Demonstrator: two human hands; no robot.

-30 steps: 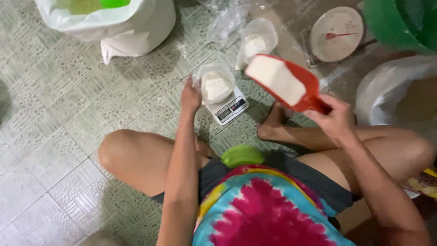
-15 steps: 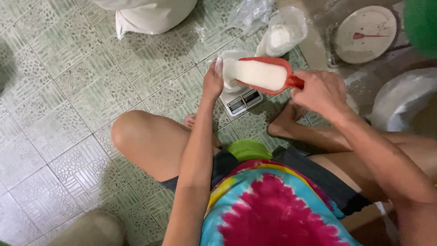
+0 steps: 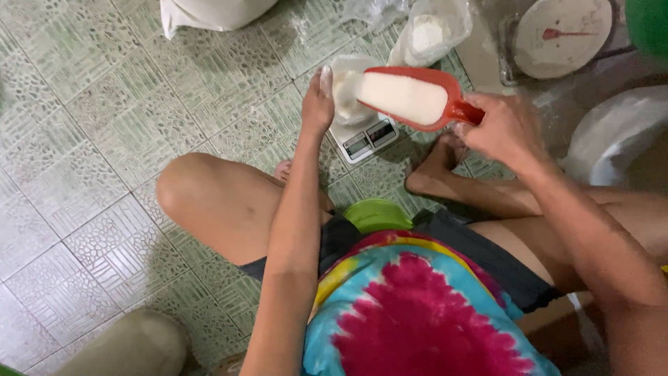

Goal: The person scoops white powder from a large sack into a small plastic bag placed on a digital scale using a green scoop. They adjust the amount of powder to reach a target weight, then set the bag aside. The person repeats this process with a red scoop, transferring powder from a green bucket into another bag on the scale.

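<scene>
1. The floor of pale green patterned tiles (image 3: 90,118) fills the scene; a person sits on it cross-legged.
2. The right hand (image 3: 502,131), fingers wrapped around the handle, holds a red plastic scoop (image 3: 417,97) heaped with white powder above a small white digital kitchen scale (image 3: 365,138).
3. The left hand (image 3: 318,103) steadies a clear plastic bag (image 3: 346,87) on the scale, thumb and fingers gripping its rim.
4. A round white dial scale (image 3: 560,36) stands beyond.
5. A white sack (image 3: 209,12) is cut off at the top edge; the bag's opening is partly hidden by the scoop.
</scene>
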